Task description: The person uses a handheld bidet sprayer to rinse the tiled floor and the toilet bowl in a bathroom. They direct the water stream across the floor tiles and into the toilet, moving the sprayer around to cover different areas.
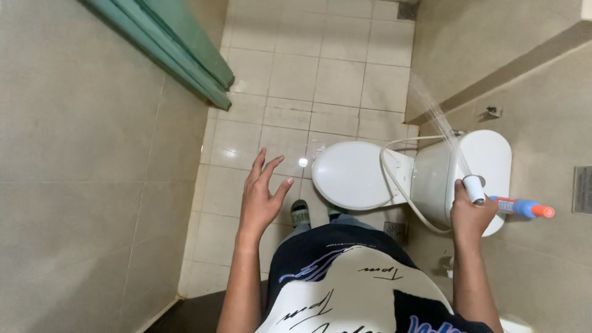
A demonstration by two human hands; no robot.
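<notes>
Item: our right hand point(470, 216), closed around the white plastic spray nozzle point(475, 189) of a white flexible hose point(394, 185). The nozzle sits at the right of the scene, just over the white ceramic toilet cistern point(493, 154), and a thin fan of water point(435, 114) leaves it toward the far wall. The same hand also holds a red and blue plastic bottle with an orange cap point(524, 208), lying sideways and pointing right.

Item: our left hand point(262, 191), fingers spread wide, palm facing right, holding nothing, in the air above the floor to the left of the toilet.

Item: white oval toilet lid point(348, 176), shut, smooth and glossy, its rounded front edge toward the left. The hose loops from the nozzle across the gap between lid and cistern.

Room: narrow. Open floor lies to the far side and left of the toilet. Beige square floor tiles point(320, 74), glossy, with one bright spot of reflected light. Large matt beige wall tiles point(80, 154) on the left; a green door edge point(185, 55) runs along them at the far left. Our feet in dark sandals point(300, 214) stand just beside the near rim of the lid.
</notes>
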